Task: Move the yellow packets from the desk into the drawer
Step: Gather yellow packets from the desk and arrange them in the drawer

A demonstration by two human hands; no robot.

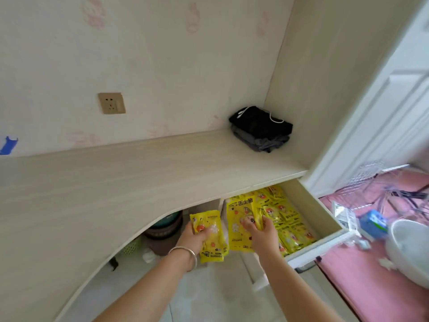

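The drawer (312, 249) under the pale wooden desk (116, 182) stands pulled out, and several yellow packets (287, 219) lie inside it. My left hand (193, 240), with a silver bangle on the wrist, grips a small stack of yellow packets (212, 238) just left of the drawer, below the desk edge. My right hand (262, 231) is over the drawer and pinches one yellow packet (258, 216) above a large yellow packet (239, 224) at the drawer's left side.
Folded dark clothes (261, 130) sit at the desk's back right corner. Bins (163, 231) and a pale basket (132, 248) stand under the desk. To the right are a white door (380, 108), a pink mat (371, 275), a white bowl (408, 249) and a blue pack (373, 223). A wall socket (112, 103) is above the desk.
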